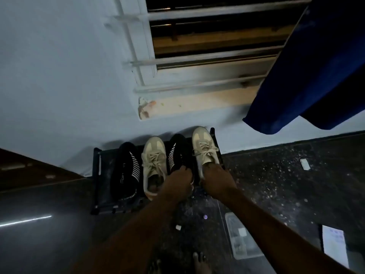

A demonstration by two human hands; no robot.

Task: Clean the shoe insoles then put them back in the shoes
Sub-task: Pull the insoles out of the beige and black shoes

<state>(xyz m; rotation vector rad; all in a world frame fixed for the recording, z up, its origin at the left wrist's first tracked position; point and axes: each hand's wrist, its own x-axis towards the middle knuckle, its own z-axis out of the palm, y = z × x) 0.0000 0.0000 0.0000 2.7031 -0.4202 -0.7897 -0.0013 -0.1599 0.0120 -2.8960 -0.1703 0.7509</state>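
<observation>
Two bare forearms reach forward from the bottom edge toward a low dark shoe rack (98, 175) that stands on the speckled floor (276, 184) against the wall. Nearer than the rack, toes (199, 257) show at the lower edge. To the near right of the rack lie a clear plastic container (244, 237) and a white sheet (333, 246). A small white scrap (178, 227) sits just in front of the rack.

At the rack's front edge, the left hand (180, 177) has its fingers curled over the heel opening of a striped black shoe (177, 153), gripping it. Just beside it, the right hand (216, 180) covers the heel of a beige shoe (204, 147) at the rack's right end. Its fingertips are hidden at the shoe's mouth, so I cannot tell whether it grips or only rests there.

All four shoes sit on the rack with their toes toward the wall. A second black shoe (126, 169) is at the left end and the other beige shoe (154, 161) is next to it, its dim opening facing up. The insoles cannot be made out.

Behind the rack rises a pale wall (59, 76). Above it is a barred window (207, 56), and a blue cloth (316, 66) hangs to the upper right.
</observation>
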